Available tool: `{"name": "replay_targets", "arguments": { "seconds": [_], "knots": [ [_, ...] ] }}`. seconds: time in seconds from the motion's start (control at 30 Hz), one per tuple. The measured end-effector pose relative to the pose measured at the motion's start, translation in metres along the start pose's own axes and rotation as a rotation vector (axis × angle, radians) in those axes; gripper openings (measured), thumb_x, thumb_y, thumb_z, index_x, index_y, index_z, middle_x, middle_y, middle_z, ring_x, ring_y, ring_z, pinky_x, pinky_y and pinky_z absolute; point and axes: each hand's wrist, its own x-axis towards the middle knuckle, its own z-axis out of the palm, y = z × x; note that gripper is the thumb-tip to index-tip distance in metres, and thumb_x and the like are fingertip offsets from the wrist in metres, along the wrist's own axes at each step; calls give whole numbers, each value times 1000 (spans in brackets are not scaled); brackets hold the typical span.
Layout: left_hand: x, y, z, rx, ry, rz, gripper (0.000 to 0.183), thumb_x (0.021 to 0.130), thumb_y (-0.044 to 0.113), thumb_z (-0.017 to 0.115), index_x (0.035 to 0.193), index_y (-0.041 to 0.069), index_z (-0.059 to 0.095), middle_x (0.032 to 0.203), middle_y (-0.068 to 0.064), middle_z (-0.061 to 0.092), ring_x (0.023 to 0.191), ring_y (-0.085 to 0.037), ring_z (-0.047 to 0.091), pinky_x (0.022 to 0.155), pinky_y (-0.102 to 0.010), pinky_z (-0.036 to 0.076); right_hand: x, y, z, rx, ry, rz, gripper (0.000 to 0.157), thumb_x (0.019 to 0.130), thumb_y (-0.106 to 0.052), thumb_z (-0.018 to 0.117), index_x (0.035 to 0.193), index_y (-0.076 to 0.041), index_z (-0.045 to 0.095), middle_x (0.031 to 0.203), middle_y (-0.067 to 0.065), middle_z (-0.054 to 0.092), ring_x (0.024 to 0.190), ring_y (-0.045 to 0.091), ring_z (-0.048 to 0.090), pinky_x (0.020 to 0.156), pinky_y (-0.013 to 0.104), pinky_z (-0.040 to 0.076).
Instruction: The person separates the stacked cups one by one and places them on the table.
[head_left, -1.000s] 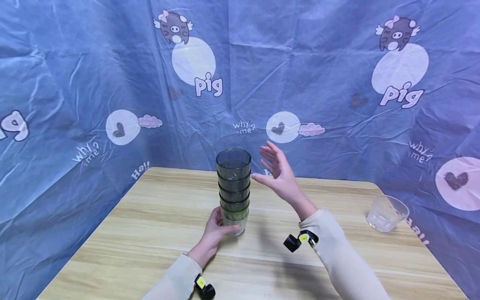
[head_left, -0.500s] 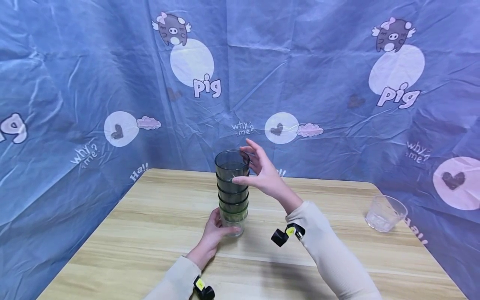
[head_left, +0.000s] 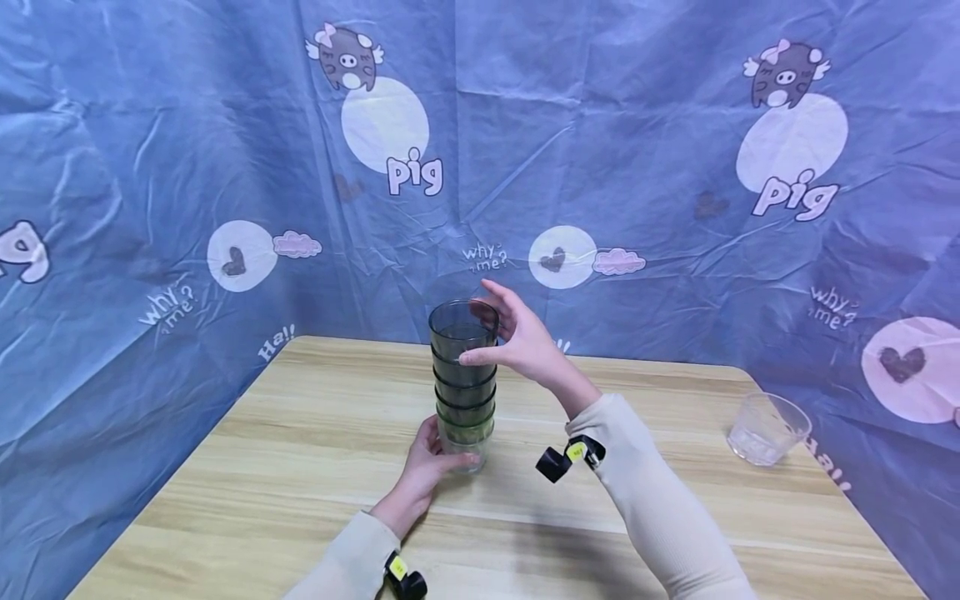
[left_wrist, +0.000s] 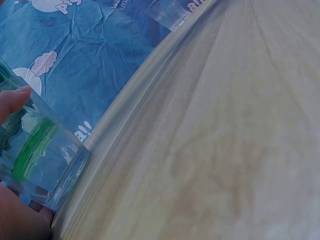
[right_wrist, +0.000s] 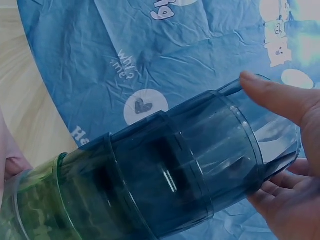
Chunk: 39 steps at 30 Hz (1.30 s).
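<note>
A tall stack of nested glasses [head_left: 465, 390] stands upright on the wooden table, smoky grey ones on top, a green one lower down and a clear one at the bottom. My left hand [head_left: 422, 467] grips the clear bottom glass [left_wrist: 60, 170], its thumb across the front. Up at the top, my right hand [head_left: 528, 340] holds the uppermost grey glass [right_wrist: 232, 130] from the right. The right thumb [right_wrist: 280, 97] lies on one side of that glass and the fingers wrap the other; the top glass sits inside the one below.
A single clear glass [head_left: 767, 432] stands apart near the table's right edge. Behind the wooden table [head_left: 315, 417] hangs a blue printed cloth [head_left: 517, 150], which also runs along both sides.
My right hand has moved left from beside the stack and closed around the top glass. The left hand keeps its hold at the bottom.
</note>
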Motion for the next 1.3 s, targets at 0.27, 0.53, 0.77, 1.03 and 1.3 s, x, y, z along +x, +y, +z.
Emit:
{"name": "replay_targets", "arguments": {
  "seconds": [0.27,0.53,0.77,1.03,1.3],
  "knots": [
    [0,-1,0,-8,-2,-1,84,69,-6,80,142,1,39,135,-14,53,117,-24,51,100,-29,41,1,-1,-1,-18,-17,10,99,73,2,84,154,-2,27,147,18,48,134,28,48,113,39,37],
    [1,-2,0,-8,-5,0,85,69,-5,80,142,1,38,136,-15,53,118,-25,51,101,-31,40,4,-3,-4,21,19,-4,92,74,3,82,152,-4,34,144,12,53,127,27,54,106,47,43],
    [1,-2,0,-7,-7,-4,86,69,-5,80,143,0,37,139,-17,51,123,-29,49,106,-38,37,4,-4,-7,73,43,-1,92,73,4,81,152,-6,35,143,11,53,126,27,55,106,46,43],
    [0,-2,1,-13,-8,-9,88,69,-6,79,145,-1,35,143,-20,48,128,-34,45,111,-46,32,4,-14,-11,202,117,-61,91,72,14,76,151,-3,35,146,15,50,128,32,53,100,37,50],
    [0,-1,1,-15,-5,-9,87,69,-9,78,144,-1,34,143,-20,48,130,-35,44,113,-48,32,2,-21,-19,268,151,-102,92,69,21,72,150,1,34,148,19,46,127,35,53,93,31,54]
  ]
}}
